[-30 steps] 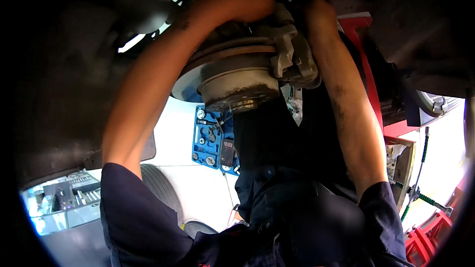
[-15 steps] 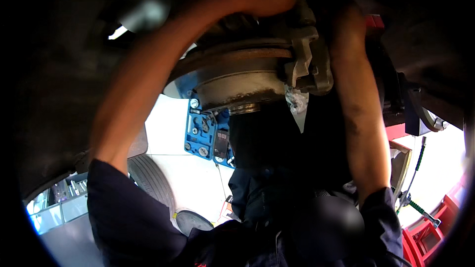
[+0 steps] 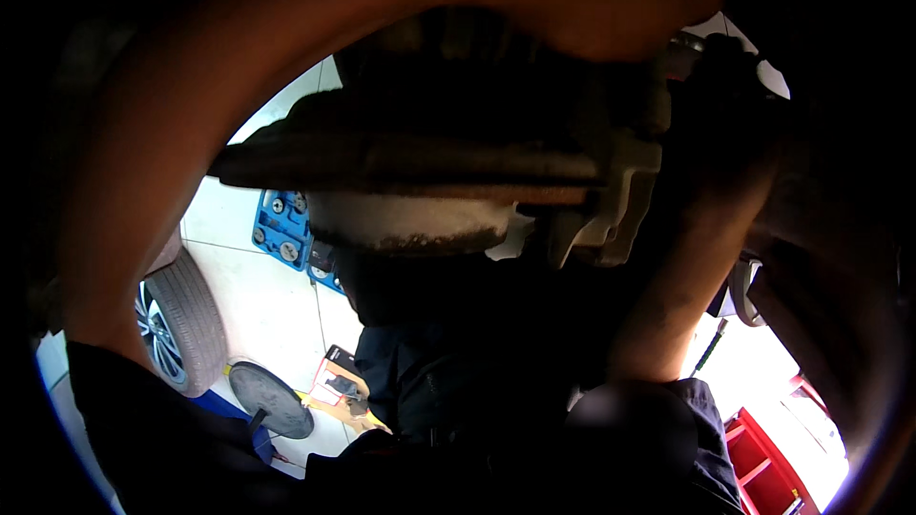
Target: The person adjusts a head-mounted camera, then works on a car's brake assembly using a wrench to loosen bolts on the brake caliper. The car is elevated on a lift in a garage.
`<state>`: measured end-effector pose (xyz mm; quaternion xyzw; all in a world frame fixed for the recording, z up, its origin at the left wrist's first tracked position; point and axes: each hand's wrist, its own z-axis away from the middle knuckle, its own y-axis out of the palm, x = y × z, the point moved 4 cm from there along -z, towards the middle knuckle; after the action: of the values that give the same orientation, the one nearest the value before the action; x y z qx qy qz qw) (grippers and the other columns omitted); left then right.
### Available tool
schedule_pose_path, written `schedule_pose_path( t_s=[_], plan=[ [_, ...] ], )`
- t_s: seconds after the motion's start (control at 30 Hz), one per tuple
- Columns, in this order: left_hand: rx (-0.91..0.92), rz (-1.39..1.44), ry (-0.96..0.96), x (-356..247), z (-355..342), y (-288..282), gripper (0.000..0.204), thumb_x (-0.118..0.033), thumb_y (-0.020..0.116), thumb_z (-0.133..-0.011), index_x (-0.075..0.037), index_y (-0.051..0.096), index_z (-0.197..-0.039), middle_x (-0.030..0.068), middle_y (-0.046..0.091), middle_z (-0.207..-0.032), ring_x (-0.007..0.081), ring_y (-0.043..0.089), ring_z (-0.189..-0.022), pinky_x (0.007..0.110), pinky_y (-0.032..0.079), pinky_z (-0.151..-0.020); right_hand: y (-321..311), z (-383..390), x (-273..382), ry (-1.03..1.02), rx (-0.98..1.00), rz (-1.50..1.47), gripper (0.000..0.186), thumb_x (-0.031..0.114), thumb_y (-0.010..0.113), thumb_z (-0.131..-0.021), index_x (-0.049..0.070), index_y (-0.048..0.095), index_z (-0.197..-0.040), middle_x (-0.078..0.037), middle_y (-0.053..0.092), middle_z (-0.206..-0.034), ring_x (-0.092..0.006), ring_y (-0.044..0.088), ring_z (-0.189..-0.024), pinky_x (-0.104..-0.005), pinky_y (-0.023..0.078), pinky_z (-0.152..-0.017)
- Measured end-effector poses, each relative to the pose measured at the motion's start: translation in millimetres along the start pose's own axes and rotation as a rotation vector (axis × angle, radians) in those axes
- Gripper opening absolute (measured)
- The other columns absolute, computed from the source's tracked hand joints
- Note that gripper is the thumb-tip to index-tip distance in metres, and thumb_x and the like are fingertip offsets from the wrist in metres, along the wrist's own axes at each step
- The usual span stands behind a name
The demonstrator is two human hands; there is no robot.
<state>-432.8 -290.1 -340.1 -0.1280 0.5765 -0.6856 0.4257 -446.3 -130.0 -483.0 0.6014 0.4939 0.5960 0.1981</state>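
A rusty-edged brake disc (image 3: 410, 219) is in front of me, with a metal caliper bracket (image 3: 625, 200) at its right side. My left arm arches over the disc from the left. My left hand (image 3: 630, 10) is above the bracket, its fingers lost in the dark near the top edge. Up from the lower right comes my other arm; my right hand (image 3: 730, 86) is in deep shadow to the right of the bracket. Neither hand's fingers show clearly, and anything they hold is hidden.
Beyond the disc, a blue tool case (image 3: 283, 229) lies on the white tiled floor. A wheel with its tyre (image 3: 186, 324), a round dark disc-like stand (image 3: 272, 401) and an opened carton (image 3: 339, 386) are at lower left. A red rack (image 3: 763, 467) stands at lower right.
My view has shifted closer under the disc and it looks darker. Both hands are farther right in the picture. More of the wheel and the floor at lower left shows.
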Motion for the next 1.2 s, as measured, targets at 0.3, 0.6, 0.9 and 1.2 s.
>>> schedule_pose_path(
  t_s=[0.3,0.6,0.9,1.2],
  plan=[
    [-0.103,0.010,0.073,4,4,-4,0.013,0.000,0.056,-0.076,0.009,0.065,-0.075,0.0223,0.064,-0.068,0.0301,0.066,-0.066,0.039,0.055,-0.067,32,11,-13,-0.042,-0.412,0.201,0.018,0.015,0.043,-0.099,0.003,0.057,-0.102,-0.007,0.059,-0.088,-0.0150,0.054,-0.075,-0.0248,0.045,-0.066],
    [0.033,0.181,-0.018,7,-14,-5,0.014,0.001,0.053,-0.074,0.010,0.064,-0.076,0.0255,0.065,-0.071,0.0323,0.067,-0.067,0.041,0.054,-0.068,31,35,-10,-0.140,-0.581,0.440,0.020,0.018,0.053,-0.097,0.003,0.059,-0.109,-0.008,0.065,-0.091,-0.0140,0.059,-0.077,-0.0252,0.047,-0.066],
    [-0.115,0.121,0.050,-5,3,-5,0.017,0.000,0.052,-0.077,0.010,0.064,-0.079,0.0276,0.064,-0.078,0.0354,0.066,-0.076,0.045,0.052,-0.073,125,36,0,-0.658,-0.102,1.222,0.016,0.011,0.058,-0.094,0.000,0.058,-0.106,-0.006,0.062,-0.093,-0.0132,0.057,-0.082,-0.0243,0.045,-0.074],
    [-0.056,0.143,-0.017,-3,-10,-5,0.017,0.002,0.049,-0.078,0.012,0.064,-0.080,0.0284,0.063,-0.080,0.0362,0.065,-0.076,0.045,0.052,-0.074,48,36,33,-0.433,-0.444,1.124,0.013,0.016,0.051,-0.095,0.005,0.056,-0.098,-0.006,0.059,-0.084,-0.0171,0.053,-0.072,-0.0264,0.044,-0.063]
  ],
)
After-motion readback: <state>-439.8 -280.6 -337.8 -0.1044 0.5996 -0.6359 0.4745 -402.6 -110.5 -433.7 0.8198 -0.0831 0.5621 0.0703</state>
